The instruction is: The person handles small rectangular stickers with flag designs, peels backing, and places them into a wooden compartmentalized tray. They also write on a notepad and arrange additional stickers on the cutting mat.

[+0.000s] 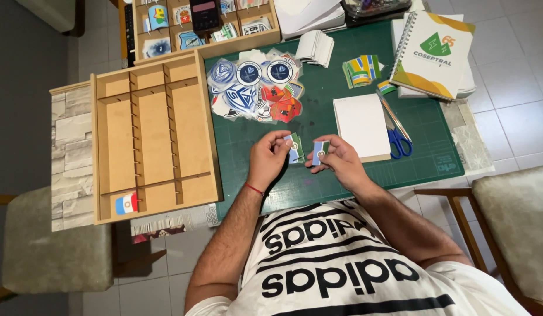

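My left hand pinches a small flag sticker with green, white and blue on it, just above the green cutting mat. My right hand holds a second small flag sticker, blue and white with a round emblem. The two stickers hang close together, a little apart. A red string circles my left wrist.
A wooden divider tray lies left of the mat with one flag sticker in its near corner. A pile of badge stickers, a white pad, blue-handled scissors, a spiral notebook and striped stickers lie beyond.
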